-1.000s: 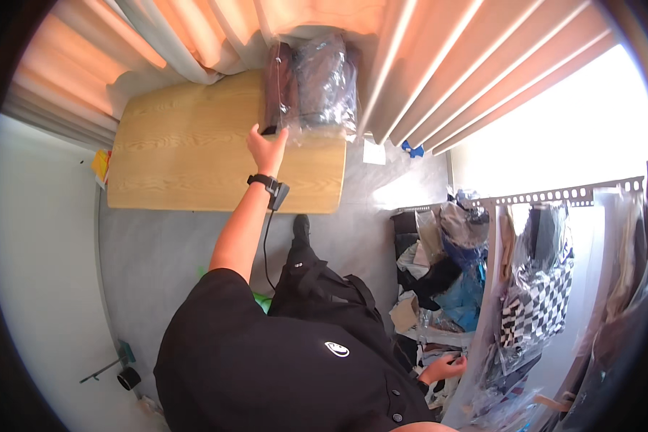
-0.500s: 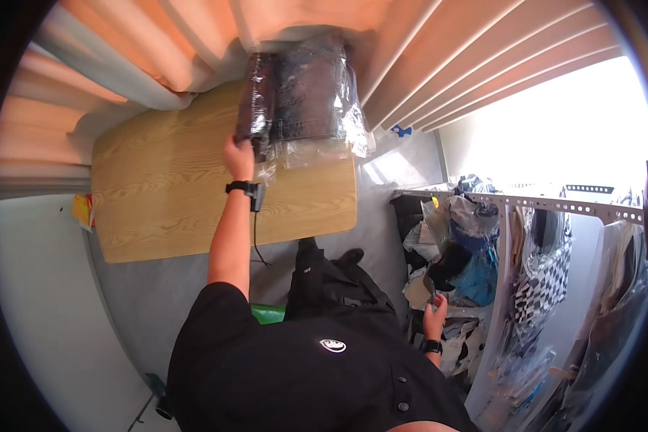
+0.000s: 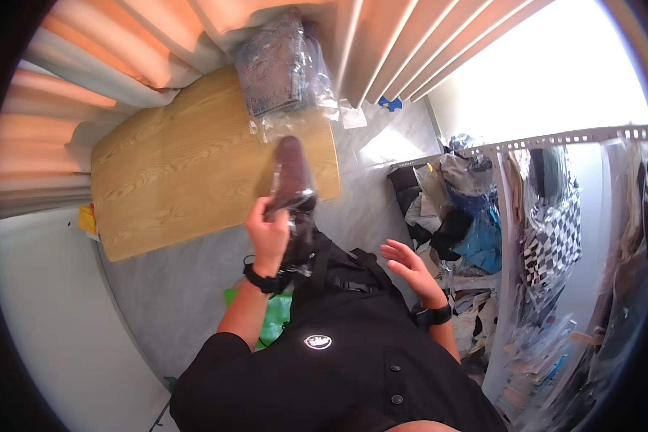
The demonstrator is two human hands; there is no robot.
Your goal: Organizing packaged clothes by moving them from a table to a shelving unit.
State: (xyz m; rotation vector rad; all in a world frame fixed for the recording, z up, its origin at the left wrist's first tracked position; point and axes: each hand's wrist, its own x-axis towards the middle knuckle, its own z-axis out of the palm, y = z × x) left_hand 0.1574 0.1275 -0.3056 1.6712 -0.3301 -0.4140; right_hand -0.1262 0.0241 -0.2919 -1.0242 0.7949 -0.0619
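My left hand (image 3: pixel 270 232) grips a dark brown folded garment in clear plastic (image 3: pixel 294 180), holding it upright in front of my body, just off the near edge of the wooden table (image 3: pixel 187 173). What kind of garment it is cannot be made out. My right hand (image 3: pixel 410 268) is at the right of my waist, fingers stretched out and nothing in them. At the table's far right end lies a stack of plastic-wrapped folded clothes (image 3: pixel 277 68), dark grey-blue on top.
At my right stands a metal rack (image 3: pixel 497 147) packed with bagged clothes, including a black-and-white checkered piece (image 3: pixel 551 237). Pleated orange-beige curtains (image 3: pixel 122 65) hang behind the table. A green bag-like item (image 3: pixel 273 320) is on the floor by my left arm.
My left hand has brought the dark wrapped garment from beside the stack toward my body. My right hand has come away from the rack's clothes and opened.
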